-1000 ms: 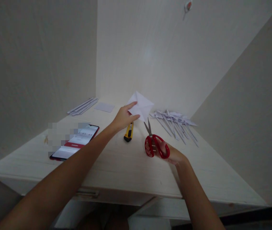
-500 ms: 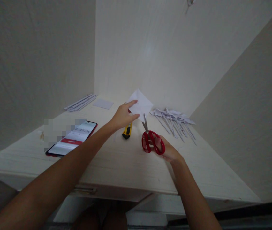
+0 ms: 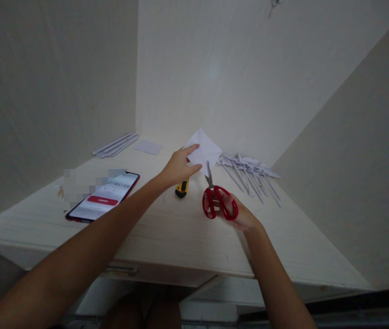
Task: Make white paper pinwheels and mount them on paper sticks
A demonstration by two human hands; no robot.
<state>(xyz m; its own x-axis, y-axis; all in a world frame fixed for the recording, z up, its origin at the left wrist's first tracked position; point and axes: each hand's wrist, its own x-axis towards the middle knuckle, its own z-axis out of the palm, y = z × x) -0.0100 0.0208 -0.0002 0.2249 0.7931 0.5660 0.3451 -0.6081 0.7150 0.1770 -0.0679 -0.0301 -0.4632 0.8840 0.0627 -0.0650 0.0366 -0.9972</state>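
My left hand point(image 3: 178, 167) pinches a folded white paper point(image 3: 205, 147) by its near-left edge and holds it up above the pale wooden desk point(image 3: 167, 228). My right hand point(image 3: 239, 214) has its fingers through the red handles of a pair of scissors point(image 3: 217, 196). The scissor blades point up and touch the lower edge of the paper. A yellow utility knife point(image 3: 181, 188) lies on the desk just below my left hand.
A phone point(image 3: 103, 197) with a lit screen lies at the left of the desk. Folded paper strips point(image 3: 115, 145) and a small white sheet point(image 3: 148, 147) sit at the back left. A heap of folded paper pieces point(image 3: 249, 171) lies to the right. Walls close in on three sides.
The scissors have moved up and left until the blades meet the paper's lower edge. My left hand keeps its hold on the paper, almost in the same place.
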